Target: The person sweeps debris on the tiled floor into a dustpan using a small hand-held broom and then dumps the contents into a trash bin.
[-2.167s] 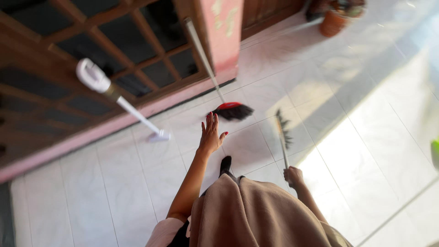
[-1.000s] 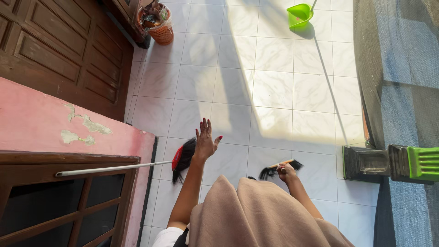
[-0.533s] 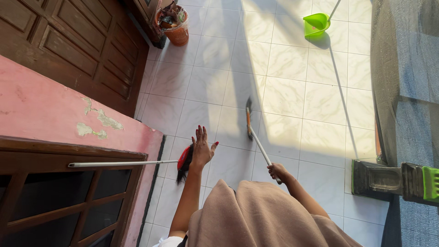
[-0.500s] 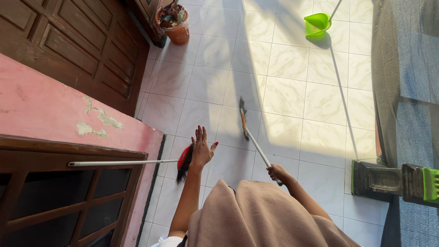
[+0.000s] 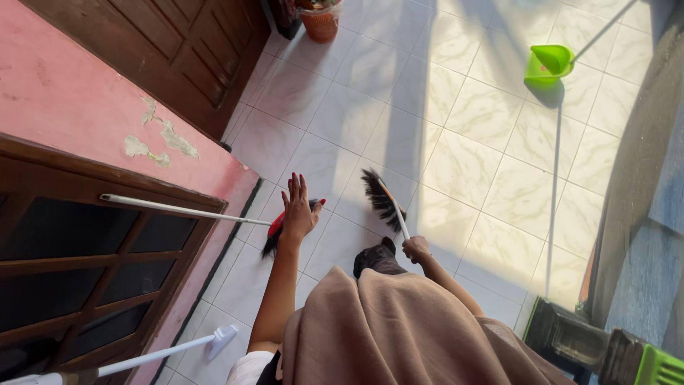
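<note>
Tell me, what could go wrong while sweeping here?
The right hand grips the broom only at the thin handle's end, so it might slip or wobble. The left hand is spread open close to the red broom leaning on the wall; a bump could tip it over. The green dustpan stands far across the tiles, so swept dirt may scatter before reaching it.

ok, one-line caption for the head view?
Right hand sweeps tiled floor with hand broom; left hand spread open.
</note>
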